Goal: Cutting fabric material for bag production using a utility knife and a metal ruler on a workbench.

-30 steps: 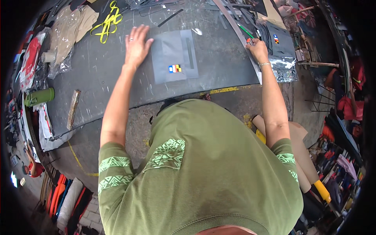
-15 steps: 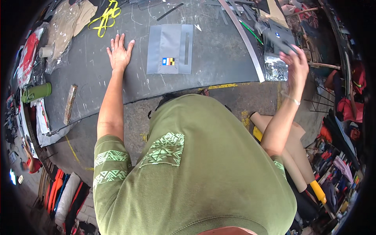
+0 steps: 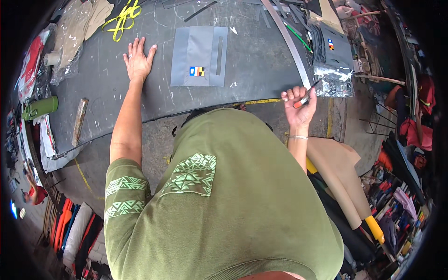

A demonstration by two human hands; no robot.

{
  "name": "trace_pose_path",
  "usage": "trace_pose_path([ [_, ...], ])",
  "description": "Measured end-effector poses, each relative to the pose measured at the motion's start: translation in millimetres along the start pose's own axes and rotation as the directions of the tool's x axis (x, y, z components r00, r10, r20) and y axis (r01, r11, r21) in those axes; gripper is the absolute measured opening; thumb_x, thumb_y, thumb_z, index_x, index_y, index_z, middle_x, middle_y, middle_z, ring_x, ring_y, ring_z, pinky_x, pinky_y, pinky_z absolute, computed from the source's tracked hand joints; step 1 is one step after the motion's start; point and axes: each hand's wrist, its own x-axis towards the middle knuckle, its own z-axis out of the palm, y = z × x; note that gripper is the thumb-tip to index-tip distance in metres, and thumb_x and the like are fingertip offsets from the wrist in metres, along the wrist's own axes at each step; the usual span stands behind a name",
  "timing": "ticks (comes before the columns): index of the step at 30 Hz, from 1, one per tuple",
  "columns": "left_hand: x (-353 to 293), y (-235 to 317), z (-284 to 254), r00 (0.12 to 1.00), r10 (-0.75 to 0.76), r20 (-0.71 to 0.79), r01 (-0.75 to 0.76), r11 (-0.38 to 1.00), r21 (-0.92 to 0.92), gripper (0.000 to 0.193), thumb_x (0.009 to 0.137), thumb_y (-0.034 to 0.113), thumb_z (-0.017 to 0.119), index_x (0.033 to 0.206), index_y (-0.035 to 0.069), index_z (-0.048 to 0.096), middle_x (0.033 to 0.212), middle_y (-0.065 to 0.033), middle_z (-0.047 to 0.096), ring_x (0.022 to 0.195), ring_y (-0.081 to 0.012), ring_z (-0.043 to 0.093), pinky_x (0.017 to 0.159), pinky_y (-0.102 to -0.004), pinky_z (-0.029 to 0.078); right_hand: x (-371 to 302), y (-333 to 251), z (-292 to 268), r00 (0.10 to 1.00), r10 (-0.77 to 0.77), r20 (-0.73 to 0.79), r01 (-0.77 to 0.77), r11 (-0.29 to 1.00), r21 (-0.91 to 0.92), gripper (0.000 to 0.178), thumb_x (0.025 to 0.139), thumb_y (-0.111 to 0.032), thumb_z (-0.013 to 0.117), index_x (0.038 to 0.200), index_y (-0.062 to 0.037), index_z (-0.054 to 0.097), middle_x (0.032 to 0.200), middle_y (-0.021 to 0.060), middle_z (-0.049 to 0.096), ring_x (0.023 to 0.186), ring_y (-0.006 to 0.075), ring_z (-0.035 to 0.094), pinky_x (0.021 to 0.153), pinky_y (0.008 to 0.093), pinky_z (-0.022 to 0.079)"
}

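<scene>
My left hand [image 3: 138,62] lies flat on the dark work table [image 3: 154,100], palm down with fingers spread, and holds nothing. To its right a grey fabric panel [image 3: 199,51] lies flat, with a long slot near its right edge and a small multicoloured patch [image 3: 197,71] low in its middle. My right hand [image 3: 301,106] is raised by the table's near edge, palm up, fingers curled round a slim tool [image 3: 305,99] with a dark pointed tip and an orange end. Its exact kind is unclear. Beyond it sits a stack of grey panels [image 3: 337,49], the top one bearing a similar patch.
A metal ruler [image 3: 291,44] and a green pencil [image 3: 298,37] lie left of the stack. Clear plastic [image 3: 333,79] covers the table's right corner. Yellow tape [image 3: 122,21], a wooden stick [image 3: 80,122] and a green bottle [image 3: 42,108] are at the left. Brown rolled sheeting [image 3: 336,182] stands at the right.
My right hand has come left and nearer from above the stack, turning palm up. The blurred grey panel there now lies still on the stack. My left hand stays flat on the table.
</scene>
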Motion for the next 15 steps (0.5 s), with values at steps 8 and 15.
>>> trace_pose_path([
  [8,-0.3,-1.6,0.3,1.0,-0.017,0.001,0.017,1.0,0.006,0.08,0.096,0.074,0.045,0.161,0.027,0.037,0.17,0.0006,0.029,0.158,-0.0247,0.02,0.128,-0.056,0.011,14.3,-60.9,7.6,0.928,-0.373,0.022,0.343,0.826,-0.448,0.035,0.104,-0.029,0.054,0.133,-0.01,0.051,0.079,0.0052,0.056,0.077,0.0204,0.058,0.089,0.0473,0.053],
  [15,2.1,0.0,0.3,1.0,0.006,-0.017,-0.006,1.0,-0.012,0.081,0.096,0.075,0.044,0.16,0.027,0.037,0.17,0.001,0.029,0.158,-0.0245,0.02,0.128,-0.0556,0.011,31.4,-88.6,-18.2,0.928,-0.372,-0.018,0.124,0.354,-0.927,0.022,0.101,-0.026,0.054,0.111,-0.0073,0.061,0.109,0.011,0.073,0.107,0.0215,0.066,0.092,0.0363,0.049],
])
